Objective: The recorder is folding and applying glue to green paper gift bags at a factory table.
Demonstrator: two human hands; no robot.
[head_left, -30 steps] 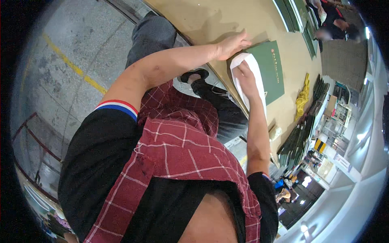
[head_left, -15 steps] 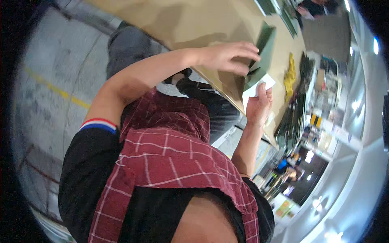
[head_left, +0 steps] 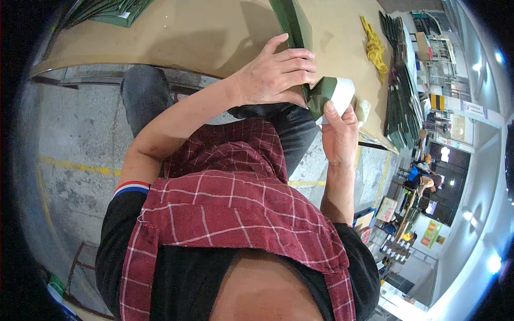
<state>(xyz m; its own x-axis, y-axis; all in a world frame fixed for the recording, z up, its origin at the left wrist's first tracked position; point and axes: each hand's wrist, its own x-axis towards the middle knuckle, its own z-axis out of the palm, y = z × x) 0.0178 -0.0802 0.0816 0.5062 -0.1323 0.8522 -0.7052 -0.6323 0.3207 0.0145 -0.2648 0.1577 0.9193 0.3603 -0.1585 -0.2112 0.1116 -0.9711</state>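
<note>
A green paper bag (head_left: 297, 27) with a white end flap lies partly over the table's near edge. My left hand (head_left: 278, 75) presses against its side, fingers bent over the green paper and the lowest digit tucked at the bag's lower edge. My right hand (head_left: 340, 128) pinches the white flap (head_left: 344, 92), the thumb on its near face and the fingers mostly hidden behind. Between the two hands the green folded end of the bag stands bent outward.
The tan tabletop (head_left: 198, 32) carries a heap of dark green bags (head_left: 110, 12) at far left and a long row of green bags (head_left: 401, 80) at right. A crumpled yellow cloth (head_left: 373, 49) lies near that row. Several people sit farther right.
My left hand, earlier hovering with spread fingers by the bag, now bears on its side. The view has shifted, and the white flap is turned up more in my right hand.
</note>
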